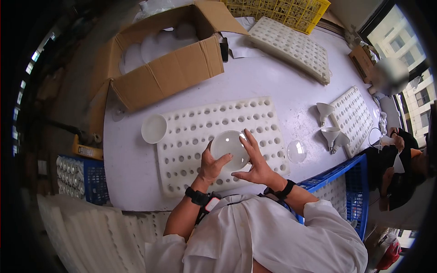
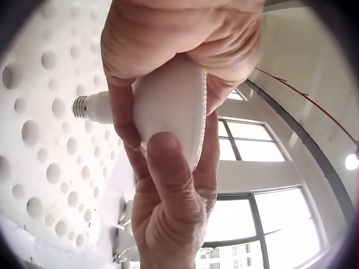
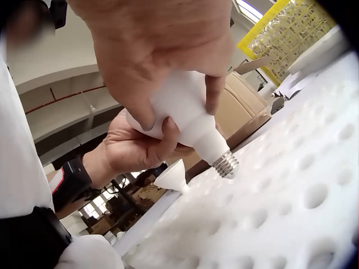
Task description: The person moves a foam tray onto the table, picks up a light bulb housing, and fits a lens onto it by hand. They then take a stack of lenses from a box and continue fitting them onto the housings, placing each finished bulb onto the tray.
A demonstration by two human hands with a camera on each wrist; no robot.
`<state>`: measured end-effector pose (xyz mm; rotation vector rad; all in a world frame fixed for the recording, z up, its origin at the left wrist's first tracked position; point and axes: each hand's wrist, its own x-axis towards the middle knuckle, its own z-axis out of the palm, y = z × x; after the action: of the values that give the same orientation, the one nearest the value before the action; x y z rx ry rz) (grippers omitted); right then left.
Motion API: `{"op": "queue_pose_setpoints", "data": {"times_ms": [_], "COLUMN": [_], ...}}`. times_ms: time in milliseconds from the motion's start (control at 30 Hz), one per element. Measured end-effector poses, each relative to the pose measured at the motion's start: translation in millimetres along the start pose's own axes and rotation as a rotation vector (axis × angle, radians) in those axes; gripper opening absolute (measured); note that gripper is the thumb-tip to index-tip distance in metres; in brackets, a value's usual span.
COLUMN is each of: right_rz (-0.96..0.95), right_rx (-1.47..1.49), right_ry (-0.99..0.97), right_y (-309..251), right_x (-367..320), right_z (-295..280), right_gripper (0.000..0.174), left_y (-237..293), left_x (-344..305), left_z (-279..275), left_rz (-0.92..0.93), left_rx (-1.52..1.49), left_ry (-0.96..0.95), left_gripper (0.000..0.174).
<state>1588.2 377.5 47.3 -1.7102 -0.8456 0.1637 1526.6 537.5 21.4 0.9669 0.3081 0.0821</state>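
Both hands hold a white reflector light bulb (image 1: pixel 224 146) above a white foam tray (image 1: pixel 186 175) full of round holes. My left hand (image 1: pixel 212 166) grips its left side, thumb over the rim of the glossy round face. From the other side, my right hand (image 1: pixel 258 167) grips the rim with thumb and fingers. The metal screw base (image 3: pixel 225 165) points down toward the tray in the right wrist view. A second white bulb housing (image 1: pixel 154 128) stands at the tray's left edge. To the right of the tray lies a clear round lens (image 1: pixel 297 151).
An open cardboard box (image 1: pixel 168 63) with white round pieces stands at the back left. More foam trays (image 1: pixel 291 45) are stacked at the back right, near a yellow crate (image 1: pixel 314 13). Several bulb housings (image 1: pixel 325 110) lie at the right, above a blue crate (image 1: pixel 359 195). Another person sits far right.
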Motion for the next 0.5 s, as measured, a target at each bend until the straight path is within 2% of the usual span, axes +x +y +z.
{"op": "queue_pose_setpoints", "data": {"times_ms": [33, 67, 133, 267, 333, 467, 500], "right_rz": [0.188, 0.182, 0.539, 0.546, 0.585, 0.527, 0.530], "right_rx": [0.258, 0.261, 0.474, 0.535, 0.499, 0.472, 0.389], "right_ry": [0.069, 0.061, -0.199, -0.188, -0.192, -0.246, -0.300], "right_y": [3.6, 10.7, 22.0, 40.4, 28.3, 57.6, 68.3], "right_x": [0.0, 5.9, 26.2, 49.1, 68.4, 101.4, 108.4], "right_z": [4.2, 5.5, 5.6, 30.8, 40.2, 69.8, 73.9], "right_gripper": [0.066, 0.066, 0.059, 0.046, 0.045, 0.049, 0.056], "left_y": [3.7, 6.6, 7.4, 5.5, 15.0, 5.2, 0.1], "left_x": [0.3, -0.2, -3.4, 5.5, 9.9, 34.7, 41.6], "left_z": [-2.7, -4.7, -9.8, -35.7, -43.9, -73.2, -81.9], "left_rz": [0.093, 0.183, 0.210, 0.363, 0.348, 0.420, 0.403], "left_rx": [0.150, 0.300, 0.315, 0.442, 0.440, 0.306, 0.280], "left_ry": [0.008, 0.016, 0.035, 0.132, 0.192, 0.275, 0.297], "left_gripper": [0.051, 0.051, 0.053, 0.056, 0.056, 0.056, 0.055]}}
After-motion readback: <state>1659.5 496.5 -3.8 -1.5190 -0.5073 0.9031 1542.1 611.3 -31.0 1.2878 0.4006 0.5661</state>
